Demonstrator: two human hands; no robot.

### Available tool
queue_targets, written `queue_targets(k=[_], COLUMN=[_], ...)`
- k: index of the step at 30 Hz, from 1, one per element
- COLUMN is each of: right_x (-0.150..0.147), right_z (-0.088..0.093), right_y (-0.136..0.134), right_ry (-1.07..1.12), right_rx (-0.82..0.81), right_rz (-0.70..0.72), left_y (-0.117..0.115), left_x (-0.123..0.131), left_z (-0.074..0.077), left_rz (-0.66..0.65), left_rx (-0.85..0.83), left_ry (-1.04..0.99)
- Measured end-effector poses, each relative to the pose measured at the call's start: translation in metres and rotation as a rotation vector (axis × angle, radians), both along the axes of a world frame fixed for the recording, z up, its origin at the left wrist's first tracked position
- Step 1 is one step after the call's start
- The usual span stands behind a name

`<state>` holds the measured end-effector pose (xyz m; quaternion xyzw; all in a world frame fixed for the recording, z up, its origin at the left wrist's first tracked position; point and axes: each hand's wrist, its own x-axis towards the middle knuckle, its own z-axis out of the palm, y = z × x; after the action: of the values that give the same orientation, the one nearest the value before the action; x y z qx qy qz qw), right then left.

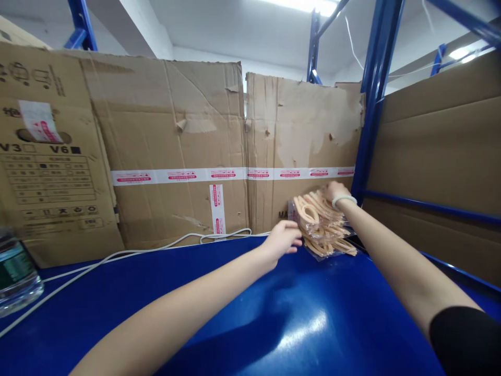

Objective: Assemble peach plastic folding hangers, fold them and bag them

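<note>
A stack of clear plastic packets [319, 224] holding beige looped strips lies on the blue shelf surface [235, 313], against the cardboard at the back right. What the strips are, I cannot make out. My right hand [335, 192], with a pale beaded bracelet [345, 198] at the wrist, has its fingers curled on the far right of the top packet. Its fingertips are partly hidden and slightly blurred. Just left of the stack, my left hand [282, 241] is open with fingers stretched toward the packets, holding nothing.
Cardboard panels [176, 141] joined by printed white tape stand along the back. A blue metal post [371, 99] rises behind my right hand. White cables [156, 248] run along the rear left. A clear bottle [18, 274] stands at the left edge.
</note>
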<state>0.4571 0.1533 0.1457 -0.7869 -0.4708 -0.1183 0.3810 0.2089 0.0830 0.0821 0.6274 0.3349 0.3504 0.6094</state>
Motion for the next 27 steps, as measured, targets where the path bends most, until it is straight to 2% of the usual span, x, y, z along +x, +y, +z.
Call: queue_targets(k=[4,7,8,11,13,15,18,22,24,27], right_x=[0.003,0.006,0.006,-0.002,-0.02,-0.047,-0.1,-0.162,-0.18,-0.192], right_z=[-0.018,-0.015,-0.011,0.0,0.001,-0.006,-0.031,-0.084,-0.109,-0.136], right_y=[0.01,0.007,0.005,0.0,-0.004,-0.011,-0.031,-0.067,-0.083,-0.097], right_ry=[-0.008,-0.044,-0.058,-0.122,-0.187,-0.26,-0.351,-0.411,-0.411,-0.388], right_rx=[-0.137,-0.189,-0.201,-0.21,-0.181,-0.133,-0.095,-0.19,-0.236,-0.255], right_rz=[0.011,0.011,0.01,0.034,0.085,0.171,0.382,0.765,0.9,1.004], left_y=[-0.037,-0.058,-0.063,-0.073,-0.077,-0.08,-0.081,-0.077,-0.075,-0.071], left_x=[-0.057,-0.107,-0.122,-0.157,-0.172,-0.182,-0.192,-0.199,-0.2,-0.201], left_z=[-0.044,-0.063,-0.066,-0.068,-0.067,-0.066,-0.068,-0.073,-0.075,-0.075], left_rz=[-0.043,-0.026,-0.025,-0.05,-0.036,-0.028,-0.042,-0.084,-0.103,-0.121], left_rx=[-0.04,0.029,0.062,0.311,0.379,0.412,0.485,0.591,0.606,0.578], left_ry=[0.132,0.179,0.191,0.292,0.346,0.392,0.445,0.416,0.397,0.374])
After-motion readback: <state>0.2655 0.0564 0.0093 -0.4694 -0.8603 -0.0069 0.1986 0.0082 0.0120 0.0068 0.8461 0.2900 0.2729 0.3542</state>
